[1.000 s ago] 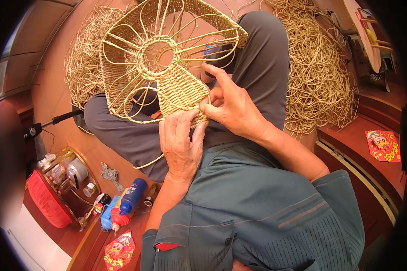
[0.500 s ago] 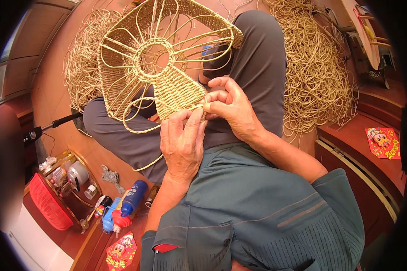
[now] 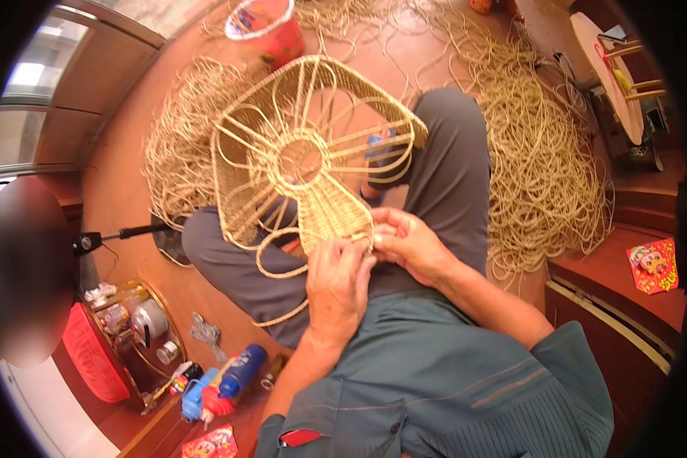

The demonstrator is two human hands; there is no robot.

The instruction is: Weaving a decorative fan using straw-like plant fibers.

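Observation:
A half-woven basket (image 3: 334, 210) of tan straw cord rests across my lap. Long cord loops run out from its round central ring to the woven rim, and one closely woven panel widens toward me. At that panel's near corner, my left hand (image 3: 336, 286) has its fingers curled over the edge, closed on the weave. My right hand (image 3: 412, 248) pinches the cord at the same corner with thumb and forefinger. Just left of the panel, a loose cord loop (image 3: 263, 263) hangs over my leg. The fingertips hide the exact strand between them.
Heaps of loose straw cord lie on the right (image 3: 546, 160) and left (image 3: 187, 137) of the floor. A red bucket (image 3: 271, 49) stands beyond the basket. At lower left are a black pole (image 3: 122, 231), a red plastic basket (image 3: 91, 359) and a blue bottle (image 3: 244, 370).
The view has tilted up, bringing the red bucket into sight and shifting the scene down and right. Both hands stay at the panel's near corner, with the right fingers now closer in.

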